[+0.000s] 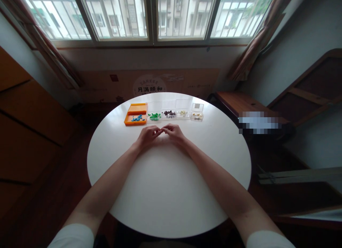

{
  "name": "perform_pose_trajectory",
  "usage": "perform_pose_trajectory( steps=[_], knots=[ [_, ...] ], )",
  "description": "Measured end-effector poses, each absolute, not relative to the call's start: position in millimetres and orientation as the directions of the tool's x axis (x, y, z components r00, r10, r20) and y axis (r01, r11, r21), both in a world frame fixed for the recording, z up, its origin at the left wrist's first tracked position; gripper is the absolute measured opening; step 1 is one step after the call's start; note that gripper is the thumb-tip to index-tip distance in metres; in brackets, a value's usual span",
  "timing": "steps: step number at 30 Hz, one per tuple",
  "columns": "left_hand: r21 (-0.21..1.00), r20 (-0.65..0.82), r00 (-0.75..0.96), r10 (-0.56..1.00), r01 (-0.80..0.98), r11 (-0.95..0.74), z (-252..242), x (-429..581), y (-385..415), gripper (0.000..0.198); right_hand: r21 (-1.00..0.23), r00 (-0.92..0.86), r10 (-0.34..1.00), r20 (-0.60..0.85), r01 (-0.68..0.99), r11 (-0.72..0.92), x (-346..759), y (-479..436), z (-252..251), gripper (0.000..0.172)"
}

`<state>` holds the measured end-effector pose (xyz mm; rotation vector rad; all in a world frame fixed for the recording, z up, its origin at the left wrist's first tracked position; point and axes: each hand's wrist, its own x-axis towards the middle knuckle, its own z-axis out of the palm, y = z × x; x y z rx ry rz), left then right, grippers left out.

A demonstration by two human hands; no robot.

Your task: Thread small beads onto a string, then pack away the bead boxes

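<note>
My left hand (150,134) and my right hand (172,131) meet at the fingertips above the white round table (171,191). Both have their fingers pinched together; anything between them is too small to make out. Just beyond my left hand stands an orange tray (135,107) with small blue pieces (138,118). To its right, clear open boxes hold green pieces (155,116), dark pieces (169,113) and pale yellowish pieces (183,113). A smaller clear box (197,107) at the right end of the row contains gold-coloured bits.
A printed cardboard panel (192,82) leans below the window behind the table. On the right is a brown wooden bench (235,103) with a blurred pale item on it. Wooden cabinet doors (29,127) stand at the left.
</note>
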<state>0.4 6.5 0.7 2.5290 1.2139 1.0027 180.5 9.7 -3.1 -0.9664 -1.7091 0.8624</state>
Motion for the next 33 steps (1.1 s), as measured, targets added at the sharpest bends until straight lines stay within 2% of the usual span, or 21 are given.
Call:
perform_pose_trajectory(
  steps=[33],
  knots=[
    [0.473,0.521,0.407,0.750,0.594,-0.651,-2.3,-0.3,8.1,0.028,-0.918,-0.194,0.926,0.324,0.174,0.357,181.2,4.4,1.2,0.024]
  ],
)
